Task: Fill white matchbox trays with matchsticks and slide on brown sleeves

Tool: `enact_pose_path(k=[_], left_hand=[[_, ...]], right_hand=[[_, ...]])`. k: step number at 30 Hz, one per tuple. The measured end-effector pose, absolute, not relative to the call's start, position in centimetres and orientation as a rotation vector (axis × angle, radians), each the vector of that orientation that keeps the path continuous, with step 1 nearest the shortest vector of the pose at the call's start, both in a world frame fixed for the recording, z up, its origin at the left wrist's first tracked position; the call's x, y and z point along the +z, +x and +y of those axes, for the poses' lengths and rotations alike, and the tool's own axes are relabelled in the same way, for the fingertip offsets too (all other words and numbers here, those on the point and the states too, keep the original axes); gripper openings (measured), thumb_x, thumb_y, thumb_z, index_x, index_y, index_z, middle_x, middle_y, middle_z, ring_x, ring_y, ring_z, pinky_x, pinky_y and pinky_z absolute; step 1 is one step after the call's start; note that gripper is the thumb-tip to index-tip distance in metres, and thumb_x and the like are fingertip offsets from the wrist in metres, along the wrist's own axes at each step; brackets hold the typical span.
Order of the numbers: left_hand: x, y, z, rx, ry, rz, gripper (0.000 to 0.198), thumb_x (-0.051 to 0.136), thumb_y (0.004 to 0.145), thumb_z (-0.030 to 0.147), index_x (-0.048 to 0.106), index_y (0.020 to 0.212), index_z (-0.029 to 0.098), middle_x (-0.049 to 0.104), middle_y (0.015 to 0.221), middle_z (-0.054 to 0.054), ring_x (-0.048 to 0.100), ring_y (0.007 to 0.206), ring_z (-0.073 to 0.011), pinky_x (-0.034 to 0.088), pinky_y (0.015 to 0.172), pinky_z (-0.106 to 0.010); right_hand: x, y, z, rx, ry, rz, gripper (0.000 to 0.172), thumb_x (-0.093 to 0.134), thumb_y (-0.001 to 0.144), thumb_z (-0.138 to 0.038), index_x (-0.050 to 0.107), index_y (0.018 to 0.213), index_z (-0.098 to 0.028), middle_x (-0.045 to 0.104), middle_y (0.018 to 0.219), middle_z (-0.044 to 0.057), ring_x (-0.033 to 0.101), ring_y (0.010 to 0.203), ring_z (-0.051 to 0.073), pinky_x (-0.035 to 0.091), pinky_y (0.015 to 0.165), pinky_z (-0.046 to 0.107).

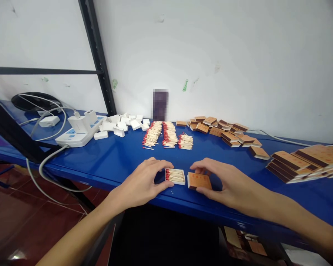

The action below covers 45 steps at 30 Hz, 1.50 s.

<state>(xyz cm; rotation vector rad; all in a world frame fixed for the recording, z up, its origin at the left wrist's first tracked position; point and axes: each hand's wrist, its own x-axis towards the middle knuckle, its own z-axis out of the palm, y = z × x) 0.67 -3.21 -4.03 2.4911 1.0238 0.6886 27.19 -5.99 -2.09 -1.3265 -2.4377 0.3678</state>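
On the blue table's front part, my left hand (147, 181) grips the left end of a white matchbox tray (180, 182) between thumb and fingers. Red-tipped matches (175, 174) lie side by side in that tray. Just to its right, my right hand (223, 183) pinches a brown matchbox sleeve (199, 180) by its long sides, thumb in front and fingers behind. A small gap separates tray and sleeve. Behind them lie three heaps of loose matches: a left heap (152, 134), a middle heap (169, 135) and a smaller right heap (185, 141).
White empty trays (122, 123) are piled at the back left, beside a power strip (80, 135) with cables. Brown sleeves (230, 136) are scattered at the back right. Stacked matchboxes (291, 166) stand at the far right. A black shelf post (98, 55) rises on the left.
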Motion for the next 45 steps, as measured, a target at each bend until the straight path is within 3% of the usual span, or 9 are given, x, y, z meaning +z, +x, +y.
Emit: enact_pose_path(k=[6, 12, 18, 25, 32, 38, 45], left_hand=[[-4.2, 0.7, -3.1, 0.711, 2.493, 0.984, 0.028, 0.064, 0.09, 0.036, 0.061, 0.116, 0.027, 0.067, 0.112, -0.001, 0.06, 0.102, -0.019, 0.047, 0.091, -0.033], [-4.3, 0.6, -3.2, 0.749, 2.495, 0.948, 0.028, 0.065, 0.09, 0.035, 0.064, 0.117, 0.027, 0.068, 0.116, -0.002, 0.061, 0.109, -0.0197, 0.046, 0.097, -0.034], [-4.5, 0.4, -3.2, 0.786, 2.51, 0.955, 0.041, 0.066, 0.089, 0.036, 0.06, 0.128, 0.026, 0.068, 0.119, -0.003, 0.062, 0.109, -0.0197, 0.049, 0.096, -0.034], [-4.7, 0.4, -2.9, 0.792, 2.509, 0.942, 0.042, 0.068, 0.088, 0.036, 0.06, 0.129, 0.026, 0.069, 0.12, -0.003, 0.063, 0.109, -0.019, 0.05, 0.095, -0.033], [-4.6, 0.6, -2.8, 0.804, 2.445, 0.888, 0.049, 0.076, 0.08, 0.038, 0.062, 0.126, 0.025, 0.073, 0.102, 0.0, 0.066, 0.087, -0.0146, 0.053, 0.082, -0.028], [-4.5, 0.5, -2.7, 0.89, 2.369, 0.734, 0.064, 0.081, 0.073, 0.036, 0.057, 0.131, 0.025, 0.059, 0.132, -0.007, 0.063, 0.083, -0.0117, 0.057, 0.081, -0.028], [-4.2, 0.2, -2.7, 0.855, 2.447, 0.719, 0.058, 0.078, 0.077, 0.039, 0.058, 0.13, 0.028, 0.057, 0.133, -0.006, 0.064, 0.089, -0.0139, 0.057, 0.084, -0.032]], right_hand=[[-2.6, 25.7, -5.5, 0.372, -1.309, -2.36, 0.027, 0.06, 0.088, -0.042, 0.057, 0.11, -0.026, 0.067, 0.109, 0.006, 0.063, 0.095, 0.024, 0.051, 0.081, 0.037], [-2.8, 26.2, -5.0, 0.487, -1.312, -2.406, 0.03, 0.062, 0.088, -0.045, 0.058, 0.111, -0.027, 0.067, 0.112, 0.004, 0.062, 0.099, 0.023, 0.05, 0.085, 0.037], [-2.3, 26.2, -4.6, 0.518, -1.297, -2.416, 0.027, 0.064, 0.087, -0.041, 0.059, 0.108, -0.026, 0.068, 0.11, 0.003, 0.063, 0.098, 0.023, 0.05, 0.085, 0.037], [-2.2, 26.0, -4.6, 0.502, -1.307, -2.406, 0.029, 0.065, 0.085, -0.042, 0.061, 0.11, -0.027, 0.069, 0.11, 0.003, 0.063, 0.098, 0.023, 0.05, 0.084, 0.038], [-2.4, 24.5, -5.0, 0.536, -1.254, -2.348, 0.024, 0.069, 0.083, -0.036, 0.061, 0.103, -0.026, 0.07, 0.102, -0.001, 0.064, 0.088, 0.018, 0.05, 0.076, 0.031], [-3.5, 22.3, -5.0, 0.459, -1.076, -2.387, 0.021, 0.069, 0.085, -0.029, 0.058, 0.102, -0.024, 0.068, 0.103, 0.0, 0.063, 0.094, 0.017, 0.047, 0.08, 0.029], [-3.5, 22.1, -5.3, 0.455, -1.018, -2.376, 0.016, 0.068, 0.087, -0.024, 0.059, 0.1, -0.023, 0.068, 0.102, 0.001, 0.062, 0.094, 0.017, 0.046, 0.081, 0.028]])
